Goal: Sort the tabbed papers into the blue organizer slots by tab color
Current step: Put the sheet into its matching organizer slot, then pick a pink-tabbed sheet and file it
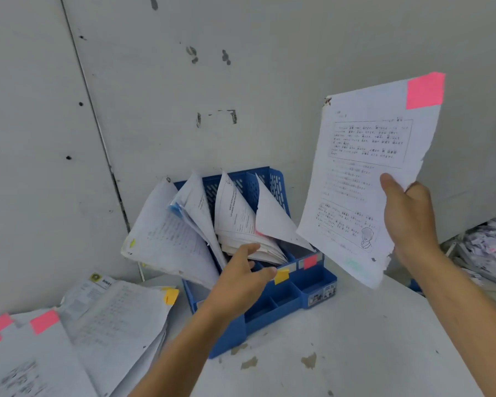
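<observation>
— Blue organizer [269,305], from the head view: how full is it?

— Partly. It stands mid-frame on the bench [355,339], back against the wall [241,81]. Four fans of filed papers [235,219] lean out of its slots toward the left.

— And what's left to sort?

— A good deal, I'd judge. A loose pile [106,319] lies at the lower left, with pink and yellow tabs sticking out of it.

— The sheet being sorted?

— The right hand [407,222] is clamped on the lower right edge of a printed sheet [355,179], thumb across the front. It holds the sheet upright in the air at the right of the frame, apart from the organizer. A pink tab [425,90] sits at its top right corner.

— So which slot?

— Probably the rightmost. A pink label [309,261] marks the front there, with a yellow label [281,276] just left of it.

— The other hand?

— The left hand [241,279] reaches in from below, fingers apart and fairly straight, gripping nothing. Its fingertips touch the lower edge of a middle stack, seemingly to hold the papers aside.

— Anything in the way?

— The filed papers flop across the slot mouths, and one white sheet slants over the rightmost opening, so the pink-tabbed sheet may need to slide in behind it. Crumpled paper clutter [478,253] lies at the far right edge, well apart from the organizer.
</observation>
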